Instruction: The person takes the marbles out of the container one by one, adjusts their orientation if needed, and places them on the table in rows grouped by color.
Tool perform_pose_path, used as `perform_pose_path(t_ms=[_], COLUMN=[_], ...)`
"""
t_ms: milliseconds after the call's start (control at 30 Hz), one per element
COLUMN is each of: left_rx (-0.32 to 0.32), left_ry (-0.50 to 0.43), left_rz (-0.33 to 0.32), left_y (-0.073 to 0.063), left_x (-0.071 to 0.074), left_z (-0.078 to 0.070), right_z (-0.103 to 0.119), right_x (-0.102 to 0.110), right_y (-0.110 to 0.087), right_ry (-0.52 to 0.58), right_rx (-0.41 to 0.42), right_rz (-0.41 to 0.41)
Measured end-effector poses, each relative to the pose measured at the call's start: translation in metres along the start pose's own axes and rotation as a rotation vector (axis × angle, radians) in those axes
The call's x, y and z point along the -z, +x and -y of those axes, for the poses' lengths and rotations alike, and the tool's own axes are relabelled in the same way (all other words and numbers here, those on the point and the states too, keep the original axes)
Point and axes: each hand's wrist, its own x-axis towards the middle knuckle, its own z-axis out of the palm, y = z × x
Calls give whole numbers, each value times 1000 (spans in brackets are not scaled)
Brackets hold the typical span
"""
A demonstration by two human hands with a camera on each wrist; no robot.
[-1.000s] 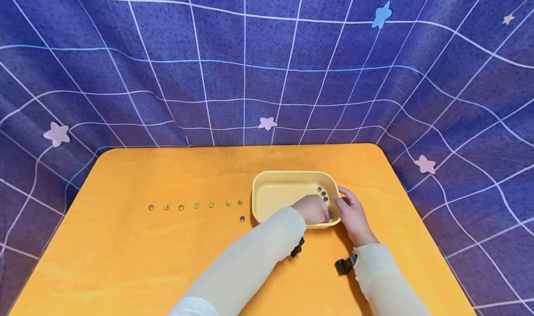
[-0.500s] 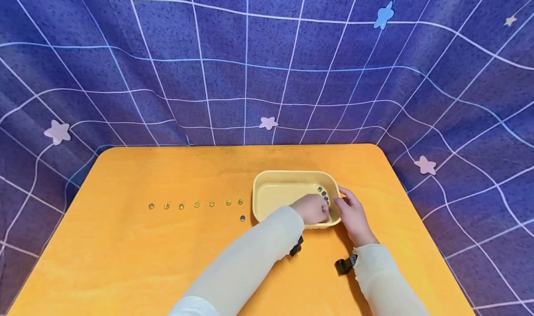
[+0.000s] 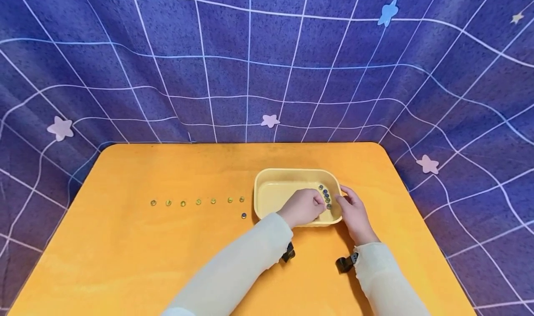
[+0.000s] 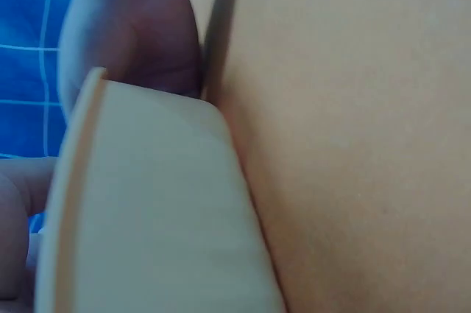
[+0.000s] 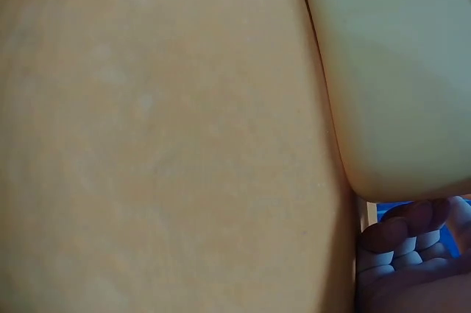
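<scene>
A cream-yellow plastic bin stands on the orange table. Inside its right end lie several small dark glass beads. My left hand is over the bin with its fingers curled and fingertips together, just left of those beads. What is between the fingertips is hidden, so I cannot tell whether they hold a bead. My right hand grips the bin's right end, thumb at the rim and fingers outside. In the right wrist view, curled fingers show right against the bin's end.
Left of the bin, several yellowish glass beads form a spaced row on the table. One dark blue bead sits below the row's right end. A blue curtain with white lines hangs behind and beside the table.
My left hand has moved left and slightly up from the bin's front right corner, uncovering more dark beads there. My right hand keeps its place on the bin. The head view has shifted slightly.
</scene>
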Motion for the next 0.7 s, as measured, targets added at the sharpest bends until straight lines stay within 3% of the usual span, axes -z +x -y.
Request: perform_pose_path(t_ms=[167, 433, 700], left_rx=[-12, -95, -95], left_ry=[-100, -174, -270], left_rz=[-5, -49, -58], left_y=[-13, -34, -55], left_x=[8, 26, 42], left_z=[0, 3, 6], right_z=[1, 3, 4], right_x=[0, 1, 2], right_y=[1, 0, -2], right_ry=[12, -19, -33], right_rx=[-9, -13, -34], right_rz=[15, 22, 33])
